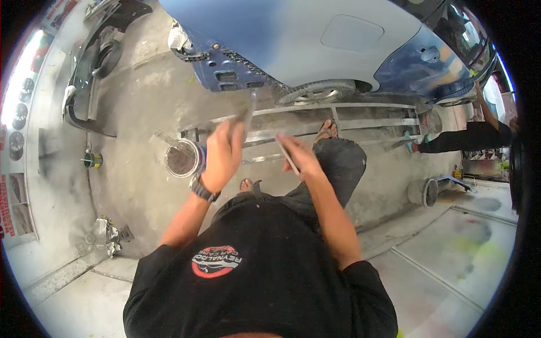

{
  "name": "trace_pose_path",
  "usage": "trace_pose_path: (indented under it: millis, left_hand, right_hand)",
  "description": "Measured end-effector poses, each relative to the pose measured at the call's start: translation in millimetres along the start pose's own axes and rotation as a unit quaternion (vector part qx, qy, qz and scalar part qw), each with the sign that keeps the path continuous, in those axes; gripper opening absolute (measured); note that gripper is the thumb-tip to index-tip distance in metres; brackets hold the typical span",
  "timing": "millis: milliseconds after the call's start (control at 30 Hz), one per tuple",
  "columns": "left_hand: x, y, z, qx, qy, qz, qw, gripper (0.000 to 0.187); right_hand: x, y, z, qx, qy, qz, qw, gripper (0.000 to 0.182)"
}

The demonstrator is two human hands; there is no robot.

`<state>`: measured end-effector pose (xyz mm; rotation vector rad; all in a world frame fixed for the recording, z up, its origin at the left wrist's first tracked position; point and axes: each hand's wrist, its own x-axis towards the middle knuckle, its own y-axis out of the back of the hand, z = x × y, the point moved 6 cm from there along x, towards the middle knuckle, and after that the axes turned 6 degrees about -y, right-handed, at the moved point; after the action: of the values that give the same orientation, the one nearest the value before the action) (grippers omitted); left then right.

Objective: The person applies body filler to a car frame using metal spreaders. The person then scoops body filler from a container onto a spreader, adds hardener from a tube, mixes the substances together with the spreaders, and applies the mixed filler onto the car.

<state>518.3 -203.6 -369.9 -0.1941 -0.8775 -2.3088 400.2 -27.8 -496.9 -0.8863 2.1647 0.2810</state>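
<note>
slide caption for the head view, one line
Left hand holding a blurred thin tool, right hand a flat plate, near a blue-and-white car.

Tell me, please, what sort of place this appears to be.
Probably an auto paint shop: a car with patchy blue paint, what looks like a detached bumper, and spray-like stains on pale panels.

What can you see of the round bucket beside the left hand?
The bucket stands upright and open, its pale rim smeared, with some blue on its outer wall. It holds a grey-brown mass; a pale, translucent-looking stick slants out over the rim. The left hand is beside it; contact is unclear.
</note>
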Motion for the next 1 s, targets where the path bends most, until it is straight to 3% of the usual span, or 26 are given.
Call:
trace_pose_path:
  millis: [67,100,133,200,233,300,367,400,467,533,633,767,867,1000]
  left_hand:
    - [-27.1,-7.1,31.1,-0.017,-0.133,-0.096,0.986,0.028]
    - [-36.0,-11.3,43.0,-0.024,-0.199,-0.139,0.97,0.036]
    - [-37.4,-14.1,39.9,-0.013,-0.205,-0.148,0.968,0.039]
    - [-48.2,-25.7,19.1,0.011,-0.21,-0.165,0.964,0.046]
    - [-41.1,-29.8,-16.9,0.046,-0.166,-0.125,0.977,0.044]
    - [-25.4,-26.9,-68.3,0.03,0.022,-0.194,0.98,0.045]
    - [-25.0,-21.0,-85.5,-0.008,0.107,-0.191,0.976,0.044]
    - [-31.8,-13.9,-78.3,-0.036,0.101,-0.163,0.981,0.044]
    - [-42.6,-4.4,-50.1,-0.032,0.015,-0.145,0.989,0.04]
    - [-51.7,-2.0,-8.2,0.031,-0.141,-0.143,0.979,0.035]
    - [-65.8,-18.0,6.8,0.009,-0.139,-0.2,0.97,0.041]
    - [-66.8,-36.2,-2.0,0.02,-0.12,-0.2,0.972,0.034]
    - [-50.7,-37.8,-16.7,-0.004,-0.109,-0.13,0.985,0.025]
    - [-8.5,-15.2,-61.8,-0.011,0.021,-0.046,0.999,0.019]
  right_hand:
    - [27.3,19.2,0.7,0.085,0.103,0.099,0.986,0.055]
    - [24.0,18.5,-2.9,0.145,0.087,0.101,0.981,0.051]
    - [17.4,14.3,-10.1,0.119,0.078,0.094,0.985,0.051]
    - [2.3,2.0,-13.7,0.066,0.056,0.074,0.993,0.051]
    - [-0.1,-2.3,-7.4,0.018,0.071,0.056,0.996,0.051]
    - [-8.2,-7.2,-1.3,-0.083,0.104,0.02,0.991,0.05]
    - [-15.5,6.6,-13.2,-0.053,0.099,0.084,0.99,0.051]
    - [-21.9,13.1,-14.5,-0.032,0.092,0.119,0.988,0.051]
    - [-5.7,36.6,-10.1,0.044,0.21,0.192,0.958,0.046]
    - [0.0,33.0,-18.5,0.145,0.224,0.13,0.955,0.032]
    - [3.8,31.2,-21.9,0.152,0.17,0.145,0.963,0.026]
    - [-4.6,18.3,-39.0,0.026,0.288,0.238,0.927,0.033]
    - [-28.4,-10.5,-55.1,-0.112,0.288,0.182,0.933,0.035]
    - [-34.1,-23.6,-48.3,-0.246,0.259,-0.023,0.934,0.029]
